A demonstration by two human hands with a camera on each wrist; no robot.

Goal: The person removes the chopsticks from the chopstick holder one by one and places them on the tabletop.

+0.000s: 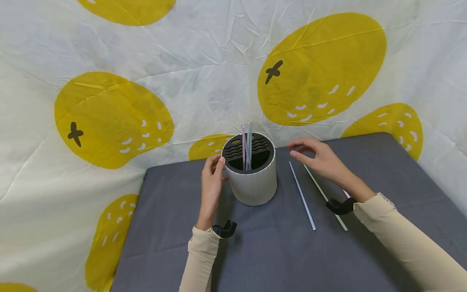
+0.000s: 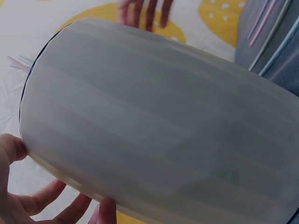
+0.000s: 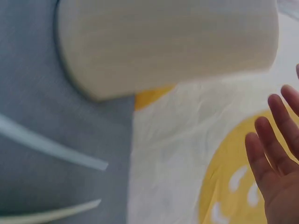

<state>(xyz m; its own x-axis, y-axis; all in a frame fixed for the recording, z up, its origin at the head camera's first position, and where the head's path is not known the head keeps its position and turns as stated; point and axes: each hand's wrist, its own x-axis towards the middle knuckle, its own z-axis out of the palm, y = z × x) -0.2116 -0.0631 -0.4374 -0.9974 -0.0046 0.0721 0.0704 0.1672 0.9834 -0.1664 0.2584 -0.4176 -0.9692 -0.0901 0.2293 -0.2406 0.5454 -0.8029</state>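
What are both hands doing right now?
Left hand: open, fingers resting against the holder.
Right hand: open, empty, above the straws.

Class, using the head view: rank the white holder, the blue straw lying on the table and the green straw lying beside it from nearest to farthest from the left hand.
1. White holder: the left hand touches its left side.
2. Blue straw: flat on the mat, right of the holder.
3. Green straw: farther right, partly under the right wrist.
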